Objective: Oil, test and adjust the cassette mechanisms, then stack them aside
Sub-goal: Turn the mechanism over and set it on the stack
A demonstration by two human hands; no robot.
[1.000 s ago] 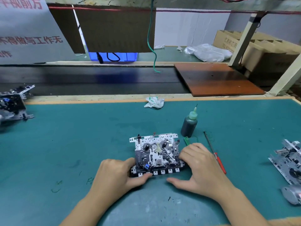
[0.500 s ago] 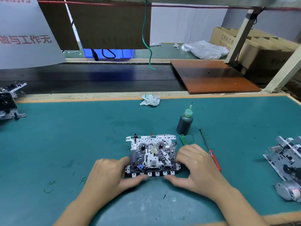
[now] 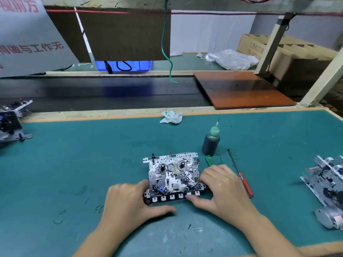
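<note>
A metal cassette mechanism (image 3: 173, 176) with two reel hubs and a row of black keys along its near edge lies flat on the green mat. My left hand (image 3: 128, 203) grips its left end, thumb lying along the mat under the keys. My right hand (image 3: 220, 188) grips its right end, fingers curled over the side and thumb at the rightmost keys. A dark oil bottle (image 3: 211, 142) with a green needle tip stands just behind the right hand. A red-handled screwdriver (image 3: 241, 175) lies to the right of that hand.
Another mechanism with a round motor (image 3: 328, 190) lies at the mat's right edge, and a stack of mechanisms (image 3: 11, 123) sits at the far left. A crumpled wrapper (image 3: 171, 117) lies at the mat's back edge. Behind are a dark conveyor belt (image 3: 92, 93) and a brown board (image 3: 243, 89).
Both hands stay on the mechanism's ends. My left thumb has slid further right along the mat under the keys; the mechanism has not visibly shifted on the mat.
</note>
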